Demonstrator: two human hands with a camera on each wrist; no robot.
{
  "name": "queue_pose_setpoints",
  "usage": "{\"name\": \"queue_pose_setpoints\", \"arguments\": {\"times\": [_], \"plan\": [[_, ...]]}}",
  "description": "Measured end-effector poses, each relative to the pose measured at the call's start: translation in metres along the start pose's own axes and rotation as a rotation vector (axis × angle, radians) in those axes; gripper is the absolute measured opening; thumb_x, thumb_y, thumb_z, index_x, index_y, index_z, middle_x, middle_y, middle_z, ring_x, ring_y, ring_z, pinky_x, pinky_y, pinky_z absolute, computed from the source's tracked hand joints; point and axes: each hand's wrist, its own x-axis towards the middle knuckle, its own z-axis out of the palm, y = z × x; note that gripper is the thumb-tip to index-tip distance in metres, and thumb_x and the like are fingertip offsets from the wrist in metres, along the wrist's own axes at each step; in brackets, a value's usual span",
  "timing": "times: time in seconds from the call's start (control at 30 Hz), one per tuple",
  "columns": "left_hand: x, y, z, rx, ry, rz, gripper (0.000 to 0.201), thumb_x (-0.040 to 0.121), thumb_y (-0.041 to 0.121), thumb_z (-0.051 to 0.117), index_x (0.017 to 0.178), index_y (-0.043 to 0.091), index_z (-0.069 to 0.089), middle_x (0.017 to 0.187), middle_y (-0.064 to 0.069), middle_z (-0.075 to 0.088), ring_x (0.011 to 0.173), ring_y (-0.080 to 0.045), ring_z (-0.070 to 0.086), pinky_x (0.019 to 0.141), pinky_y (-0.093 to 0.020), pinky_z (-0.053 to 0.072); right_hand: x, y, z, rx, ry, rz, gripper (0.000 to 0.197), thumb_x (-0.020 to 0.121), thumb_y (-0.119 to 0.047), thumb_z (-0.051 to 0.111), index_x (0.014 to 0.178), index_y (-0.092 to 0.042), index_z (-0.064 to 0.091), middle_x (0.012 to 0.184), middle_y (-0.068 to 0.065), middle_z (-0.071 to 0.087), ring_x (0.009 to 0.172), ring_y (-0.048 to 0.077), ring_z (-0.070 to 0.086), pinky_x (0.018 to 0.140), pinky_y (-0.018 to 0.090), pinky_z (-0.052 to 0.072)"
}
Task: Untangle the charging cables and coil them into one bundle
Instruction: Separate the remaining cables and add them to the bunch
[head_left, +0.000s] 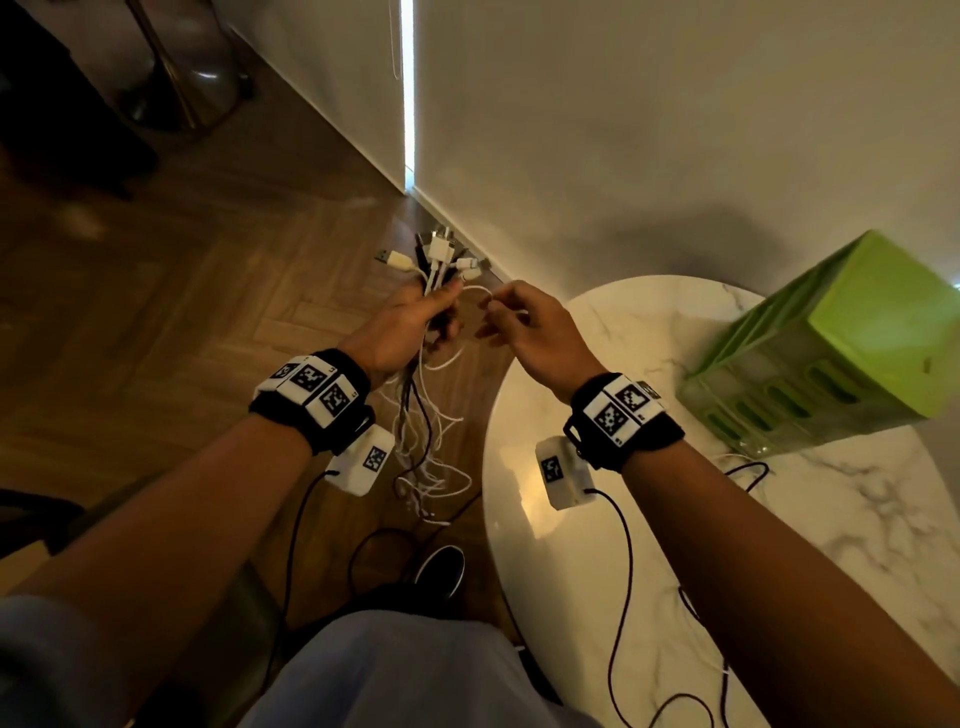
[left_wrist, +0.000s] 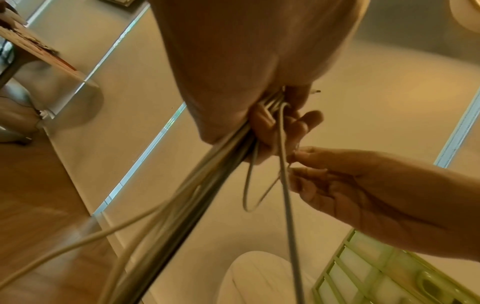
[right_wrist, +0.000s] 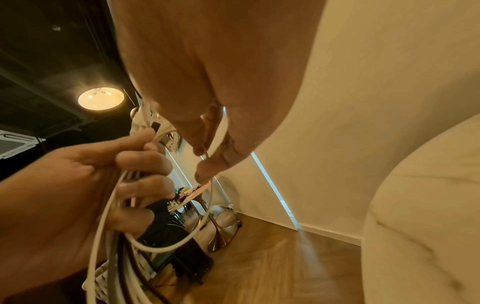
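Observation:
My left hand (head_left: 415, 322) grips a bunch of white and dark charging cables (head_left: 423, 415) upright over the floor. Their plug ends (head_left: 441, 252) fan out above my fist and the tangled tails hang down towards my knee. My right hand (head_left: 511, 317) pinches one thin white cable loop (head_left: 480, 291) just right of the bunch. In the left wrist view the bundle (left_wrist: 197, 185) runs out of my fist and the right hand (left_wrist: 311, 166) nips the loop (left_wrist: 249, 193). In the right wrist view the left hand (right_wrist: 109, 176) clasps the cables (right_wrist: 116, 257) while thumb and finger hold the white strand (right_wrist: 210, 185).
A round white marble table (head_left: 649, 519) stands to my right, with a green slotted plastic basket (head_left: 831, 353) lying on its side on it. Wood floor (head_left: 208, 312) lies below the hands and a white wall (head_left: 623, 156) runs behind. Black wrist-camera leads trail over the table and lap.

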Motion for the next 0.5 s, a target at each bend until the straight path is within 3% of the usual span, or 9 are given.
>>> {"name": "queue_pose_setpoints", "arguments": {"times": [0.07, 0.13, 0.23, 0.3, 0.4, 0.43, 0.5], "plan": [[0.003, -0.003, 0.000, 0.009, 0.099, 0.005, 0.029, 0.105, 0.042, 0.044, 0.099, 0.018, 0.058, 0.081, -0.001, 0.067, 0.063, -0.013, 0.052, 0.053, -0.026, 0.036, -0.010, 0.006, -0.004, 0.001, 0.026, -0.082, 0.009, 0.102, -0.013, 0.056, 0.104, -0.011, 0.065, 0.097, 0.003, 0.070, 0.088, 0.016, 0.074, 0.083, 0.032, 0.060], [0.007, -0.004, 0.001, -0.014, 0.135, 0.007, 0.032, 0.106, 0.043, 0.042, 0.116, 0.018, 0.058, 0.098, 0.000, 0.074, 0.063, -0.010, 0.054, 0.051, -0.024, 0.035, -0.019, 0.015, -0.007, -0.089, 0.054, -0.264, 0.008, 0.100, -0.013, 0.059, 0.105, -0.015, 0.066, 0.102, 0.006, 0.068, 0.092, 0.018, 0.072, 0.086, 0.036, 0.060], [0.015, -0.005, -0.001, -0.056, 0.227, -0.001, 0.037, 0.106, 0.047, 0.040, 0.132, 0.024, 0.051, 0.106, 0.003, 0.074, 0.064, -0.008, 0.054, 0.049, -0.021, 0.037, -0.032, 0.032, -0.015, -0.284, 0.059, -0.457, 0.013, 0.097, -0.012, 0.064, 0.108, -0.008, 0.069, 0.109, 0.007, 0.068, 0.097, 0.019, 0.067, 0.087, 0.030, 0.056], [0.019, -0.003, -0.004, -0.138, 0.264, -0.014, 0.035, 0.105, 0.046, 0.042, 0.129, 0.022, 0.050, 0.097, 0.002, 0.074, 0.061, -0.009, 0.052, 0.046, -0.020, 0.036, -0.042, 0.042, -0.021, -0.367, -0.069, -0.421, 0.016, 0.097, -0.010, 0.064, 0.111, -0.006, 0.070, 0.115, 0.007, 0.069, 0.101, 0.015, 0.065, 0.089, 0.023, 0.054], [0.023, 0.000, -0.006, -0.152, 0.231, -0.016, 0.036, 0.106, 0.044, 0.041, 0.129, 0.017, 0.047, 0.087, 0.000, 0.071, 0.058, -0.010, 0.051, 0.046, -0.020, 0.036, -0.053, 0.057, -0.025, -0.566, -0.398, -0.217, 0.020, 0.096, -0.010, 0.061, 0.111, -0.015, 0.074, 0.132, -0.002, 0.065, 0.117, 0.012, 0.061, 0.102, 0.022, 0.047], [0.023, 0.000, -0.005, -0.116, 0.210, -0.013, 0.037, 0.106, 0.045, 0.041, 0.127, 0.015, 0.047, 0.085, -0.001, 0.070, 0.058, -0.011, 0.052, 0.049, -0.022, 0.037, -0.055, 0.059, -0.026, -0.615, -0.436, -0.169, 0.023, 0.094, -0.011, 0.060, 0.111, -0.019, 0.074, 0.133, -0.004, 0.065, 0.120, 0.012, 0.060, 0.105, 0.024, 0.045], [0.024, 0.000, -0.001, -0.056, 0.169, -0.005, 0.039, 0.106, 0.046, 0.041, 0.119, 0.010, 0.048, 0.082, -0.003, 0.070, 0.058, -0.011, 0.055, 0.053, -0.026, 0.041, -0.054, 0.055, -0.024, -0.614, -0.332, -0.144, 0.026, 0.091, -0.010, 0.060, 0.113, -0.018, 0.072, 0.125, -0.003, 0.069, 0.115, 0.012, 0.062, 0.103, 0.031, 0.047]]}}
